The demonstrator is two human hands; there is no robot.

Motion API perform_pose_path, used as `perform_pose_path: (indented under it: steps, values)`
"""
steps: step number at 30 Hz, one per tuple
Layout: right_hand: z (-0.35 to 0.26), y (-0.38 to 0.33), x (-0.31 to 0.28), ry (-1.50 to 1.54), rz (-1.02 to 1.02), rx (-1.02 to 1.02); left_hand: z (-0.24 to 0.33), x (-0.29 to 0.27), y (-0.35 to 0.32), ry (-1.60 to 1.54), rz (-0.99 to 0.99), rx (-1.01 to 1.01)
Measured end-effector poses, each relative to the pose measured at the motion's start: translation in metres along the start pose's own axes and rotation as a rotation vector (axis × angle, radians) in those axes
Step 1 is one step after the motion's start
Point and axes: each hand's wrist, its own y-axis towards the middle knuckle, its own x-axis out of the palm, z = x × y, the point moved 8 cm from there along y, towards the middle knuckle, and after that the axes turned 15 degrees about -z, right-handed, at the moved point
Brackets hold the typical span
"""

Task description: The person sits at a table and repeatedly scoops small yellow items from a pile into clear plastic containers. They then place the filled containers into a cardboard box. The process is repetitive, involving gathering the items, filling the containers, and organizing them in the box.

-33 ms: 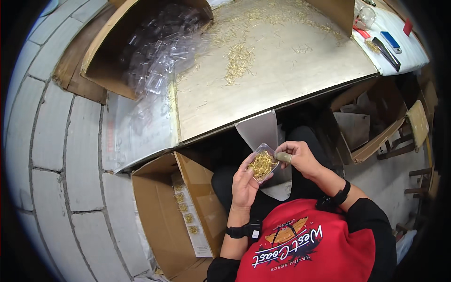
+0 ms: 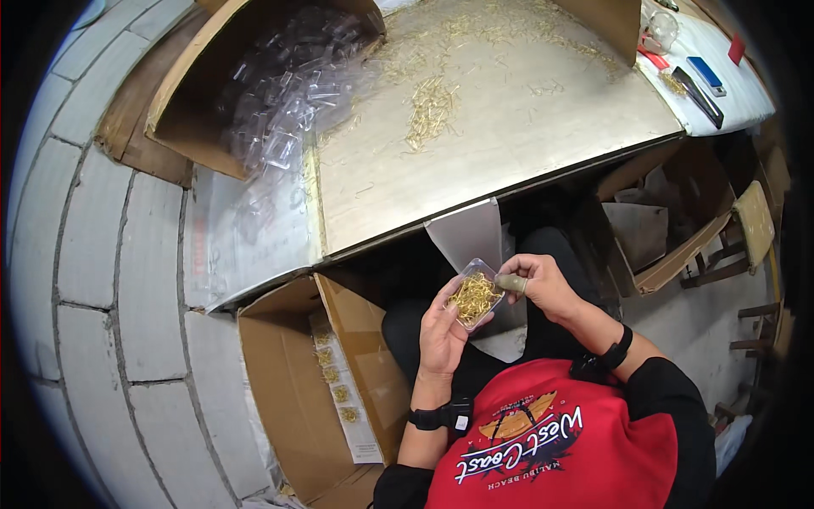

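My left hand (image 2: 441, 335) holds a small clear plastic box (image 2: 476, 265) from its left side and below, above my lap. Thin gold-coloured metal pins (image 2: 476, 297) fill it in a loose tangle. My right hand (image 2: 541, 287) is at the box's right rim with its fingers pinched together; one digit wears a drab greenish cover (image 2: 512, 283). What sits between those fingertips, if anything, is hidden. A pale flap-like sheet (image 2: 468, 231) hangs from the table edge just beyond the box.
On the table (image 2: 509, 161) lies a heap of gold pins (image 2: 431, 110), others scattered behind. A tipped carton (image 2: 199, 140) spills clear plastic boxes (image 2: 284, 110) at left. Below it, an open carton (image 2: 280, 373) contains filled boxes (image 2: 341, 394). A black tool (image 2: 699, 97) lies far right.
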Motion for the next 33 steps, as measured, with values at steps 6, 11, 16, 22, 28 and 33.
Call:
perform_pose_path:
  steps: [6,11,16,22,28,33]
  values:
    - [-0.027,-0.01,0.009,-0.513,0.15,-0.191,-0.007,-0.012,-0.001,0.056,0.133,-0.008]
    - [-0.051,-0.015,0.026,-1.02,0.179,-0.363,-0.014,-0.01,0.001,0.142,0.162,-0.067]
    - [-0.054,-0.012,0.03,-0.983,0.081,-0.356,-0.01,-0.012,0.0,0.124,0.17,-0.049]
    - [-0.076,-0.024,0.055,-1.257,0.009,-0.555,-0.001,-0.015,0.003,0.152,0.189,-0.015]
    - [-0.053,-0.013,0.09,-1.569,-0.241,-0.471,0.016,-0.014,0.011,0.173,0.237,0.073]
    - [-0.078,-0.014,0.099,-1.458,-0.253,-0.532,0.039,-0.003,0.017,0.245,0.204,0.065]
